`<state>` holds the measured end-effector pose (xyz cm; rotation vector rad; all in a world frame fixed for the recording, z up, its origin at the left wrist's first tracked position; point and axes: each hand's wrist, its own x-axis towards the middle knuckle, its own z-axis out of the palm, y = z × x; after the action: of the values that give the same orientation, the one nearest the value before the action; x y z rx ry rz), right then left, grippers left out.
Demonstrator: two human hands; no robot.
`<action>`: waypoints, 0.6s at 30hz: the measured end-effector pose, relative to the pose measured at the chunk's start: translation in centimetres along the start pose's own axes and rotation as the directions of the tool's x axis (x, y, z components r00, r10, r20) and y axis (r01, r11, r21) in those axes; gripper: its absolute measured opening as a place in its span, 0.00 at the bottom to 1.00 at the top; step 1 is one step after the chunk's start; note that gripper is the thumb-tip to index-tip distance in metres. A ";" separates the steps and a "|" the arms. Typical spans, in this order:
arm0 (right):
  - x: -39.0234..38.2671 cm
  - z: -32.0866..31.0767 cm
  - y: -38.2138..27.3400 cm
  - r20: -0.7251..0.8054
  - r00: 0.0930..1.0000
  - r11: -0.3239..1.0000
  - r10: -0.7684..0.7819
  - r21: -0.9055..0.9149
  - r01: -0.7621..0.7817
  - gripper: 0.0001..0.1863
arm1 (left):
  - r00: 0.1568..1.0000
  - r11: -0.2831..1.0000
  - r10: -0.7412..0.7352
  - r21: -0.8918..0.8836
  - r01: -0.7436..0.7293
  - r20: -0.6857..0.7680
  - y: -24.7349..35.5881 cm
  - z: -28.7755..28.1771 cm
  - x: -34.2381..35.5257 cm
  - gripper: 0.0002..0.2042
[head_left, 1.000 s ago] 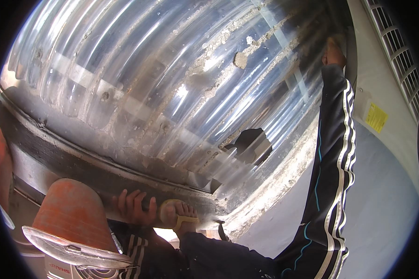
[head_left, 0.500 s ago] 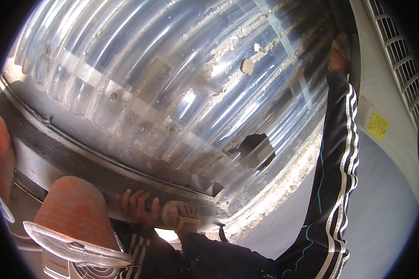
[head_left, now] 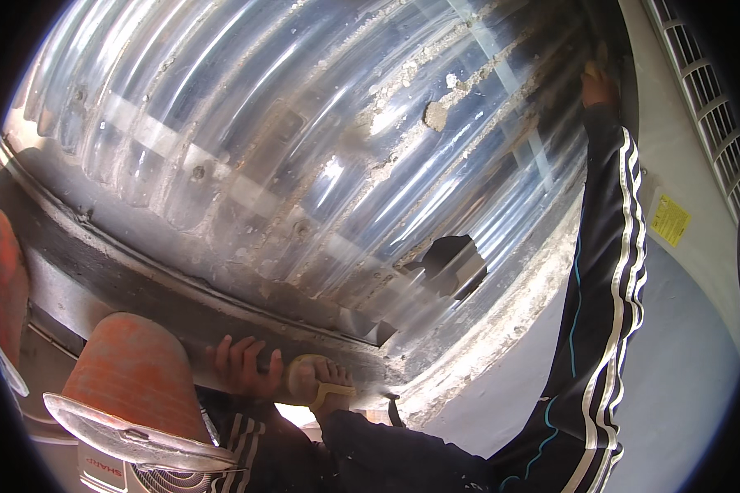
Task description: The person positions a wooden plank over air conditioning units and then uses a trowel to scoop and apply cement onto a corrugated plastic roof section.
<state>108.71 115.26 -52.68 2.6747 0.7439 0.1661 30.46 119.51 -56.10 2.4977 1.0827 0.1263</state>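
A clear corrugated panel [head_left: 288, 140] with crusted streaks and a jagged hole fills the upper view. My right hand [head_left: 598, 82], at the end of a striped dark sleeve, reaches to the panel's shadowed right edge, its fingers partly visible and pointing upward. Low in the centre, my left hand [head_left: 247, 361] lies at the dark metal ledge [head_left: 99, 271], fingers curled loosely and apart, holding nothing visible. Just beside it is a foot [head_left: 316, 382] in a yellow sandal. An orange bucket-shaped object [head_left: 131, 370] with a metal rim stands to the left of that hand.
A second orange object [head_left: 4, 279] is at the far left. A white unit with a round grille [head_left: 173, 481] sits at the bottom. To the right are a pale panel with slatted vents [head_left: 695, 90] and a yellow label [head_left: 668, 220], plus a grey-blue surface [head_left: 674, 329].
My right hand and arm have shifted a little upward and rightward, with the fingers now looking straighter. My left hand stays in place. The view has moved slightly.
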 end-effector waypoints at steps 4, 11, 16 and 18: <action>-0.4 -0.6 -2.1 0.003 1.000 1.000 0.028 -0.007 -0.028 0.25 | 1.000 1.000 -0.004 0.001 0.004 -0.003 -0.2 -0.2 -0.2 0.13; -8.7 -2.8 -1.5 -0.059 0.997 0.987 -0.053 0.145 0.062 0.28 | 1.000 1.000 0.002 -0.018 -0.002 -0.005 -0.7 -0.1 -0.5 0.13; -8.1 -1.9 -3.0 -0.054 0.999 0.977 -0.004 0.211 0.015 0.28 | 0.999 0.998 0.052 0.047 -0.051 -0.011 -0.7 -1.0 0.1 0.13; -4.9 -2.2 -5.1 0.001 0.996 0.987 0.094 0.129 -0.093 0.28 | 0.997 0.995 0.076 0.065 -0.078 0.022 -0.8 -1.4 0.2 0.13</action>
<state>101.62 117.52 -52.58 2.8352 0.6510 0.1532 29.75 120.62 -55.13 2.5952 0.9985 0.0897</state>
